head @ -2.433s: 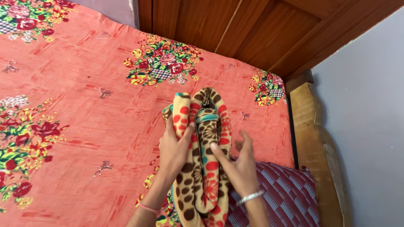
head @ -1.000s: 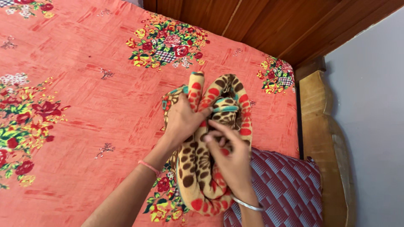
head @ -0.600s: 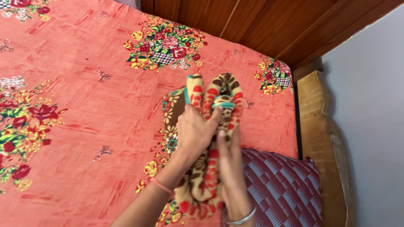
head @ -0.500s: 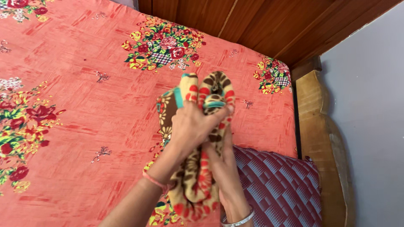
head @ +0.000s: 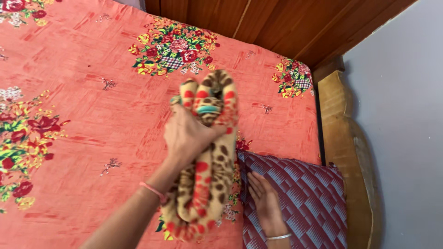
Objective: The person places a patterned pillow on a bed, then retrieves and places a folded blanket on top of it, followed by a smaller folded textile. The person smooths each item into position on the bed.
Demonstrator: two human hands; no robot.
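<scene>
Head view, blanket (head: 203,161) hem cropped, hands (head: 187,136) clutching

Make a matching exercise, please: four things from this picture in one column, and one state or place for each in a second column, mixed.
1. left hand
2. right hand
3. folded blanket
4. maroon pillow

a. lies at the bed's corner
b. rests flat on the pillow
c. grips the blanket
d. spotted, gripped by one hand

Pairs: 1-c, 2-b, 3-d, 4-a
</scene>
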